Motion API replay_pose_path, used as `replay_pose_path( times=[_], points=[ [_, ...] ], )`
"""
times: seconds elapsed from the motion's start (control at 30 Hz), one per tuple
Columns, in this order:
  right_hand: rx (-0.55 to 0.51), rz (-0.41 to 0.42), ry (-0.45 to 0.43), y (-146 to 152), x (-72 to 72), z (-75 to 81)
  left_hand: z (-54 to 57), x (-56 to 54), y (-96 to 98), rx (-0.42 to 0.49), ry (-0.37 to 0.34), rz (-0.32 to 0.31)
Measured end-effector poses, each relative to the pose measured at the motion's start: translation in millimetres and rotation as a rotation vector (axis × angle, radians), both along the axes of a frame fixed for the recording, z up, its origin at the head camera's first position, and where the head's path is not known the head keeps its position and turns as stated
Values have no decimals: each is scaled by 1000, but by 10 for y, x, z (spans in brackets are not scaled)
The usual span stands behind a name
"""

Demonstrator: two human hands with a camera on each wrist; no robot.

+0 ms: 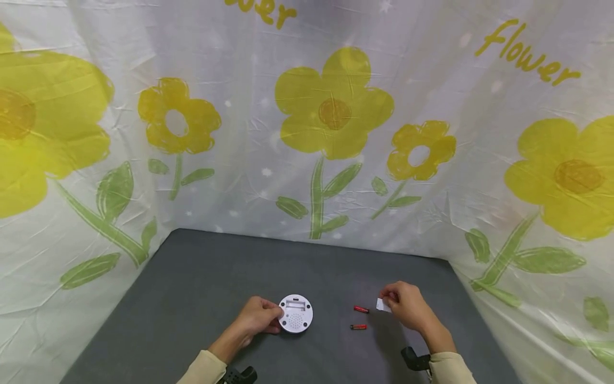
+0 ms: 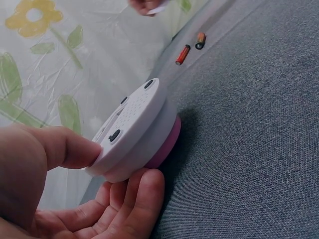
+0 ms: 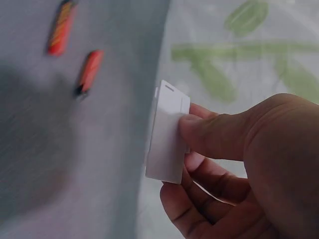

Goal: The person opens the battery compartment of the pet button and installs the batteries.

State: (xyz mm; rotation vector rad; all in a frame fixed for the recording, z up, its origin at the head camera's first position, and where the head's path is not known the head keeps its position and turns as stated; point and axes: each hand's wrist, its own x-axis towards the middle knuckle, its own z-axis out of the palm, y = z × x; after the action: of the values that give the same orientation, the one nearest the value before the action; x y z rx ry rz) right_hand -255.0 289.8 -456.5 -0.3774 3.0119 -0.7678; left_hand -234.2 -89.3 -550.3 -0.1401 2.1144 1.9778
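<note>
Left hand [image 1: 254, 316]: thumb and fingers parted by rim's thickness, pinching left rim of white round device [image 1: 295, 322], battery slot [image 1: 295, 305] facing up. Right hand [image 1: 406, 305]: thumb and fingers pinch thin white cover [image 3: 167, 134] by edge, above table [image 1: 312, 277]. Two red batteries [image 1: 358, 327] lie between, nearer cover. Stretch of table separates device, batteries; far edge well beyond, near flowered curtain [image 1: 249, 176].

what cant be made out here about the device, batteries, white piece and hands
White device: downward face hidden by its own body, head view.
Batteries: print too small in the head view, blurred in the right wrist view.
White piece: far side turned away, right wrist view.
Right hand: cut off by the top edge, left wrist view.
</note>
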Motion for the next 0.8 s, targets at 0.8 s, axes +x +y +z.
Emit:
replay_pose_path(
  times=[0.8],
  points=[
    [5,-33,204,356,144,-834,29,24,0,-2,-2,8]
  ],
)
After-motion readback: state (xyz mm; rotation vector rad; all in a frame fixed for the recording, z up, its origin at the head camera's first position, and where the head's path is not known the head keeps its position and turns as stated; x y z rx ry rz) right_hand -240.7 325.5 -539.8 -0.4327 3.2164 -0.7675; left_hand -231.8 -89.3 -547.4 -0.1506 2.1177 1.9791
